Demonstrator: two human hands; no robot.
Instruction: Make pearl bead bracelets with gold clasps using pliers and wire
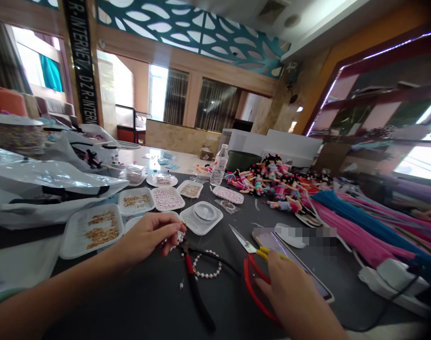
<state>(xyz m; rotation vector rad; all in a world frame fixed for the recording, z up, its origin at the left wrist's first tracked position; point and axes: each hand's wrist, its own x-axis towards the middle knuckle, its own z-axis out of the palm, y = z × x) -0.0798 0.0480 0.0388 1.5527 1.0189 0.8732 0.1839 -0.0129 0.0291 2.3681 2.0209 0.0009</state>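
Note:
My left hand (pixel 149 236) is closed on a small beaded strand (pixel 180 234), its fingers curled and the beads hanging at the fingertips. Just below it lie pliers (pixel 196 290) with one red-and-black handle and one dark handle. A ring of white beads (pixel 215 269) rests beside them. My right hand (pixel 289 288) lies over the handles of scissors (pixel 246 243) with yellow and red grips, whose blades point up and left. Its fingers are partly hidden, so its grip is unclear. Under and beside that hand is a phone (pixel 323 288).
White trays of gold pieces (pixel 102 229) and pink beads (pixel 167 199) stand at the left and middle. A water bottle (pixel 219 165), a pile of small dolls (pixel 272 179), pink and blue bundles (pixel 360 226) and a power strip (pixel 395 288) are behind and right.

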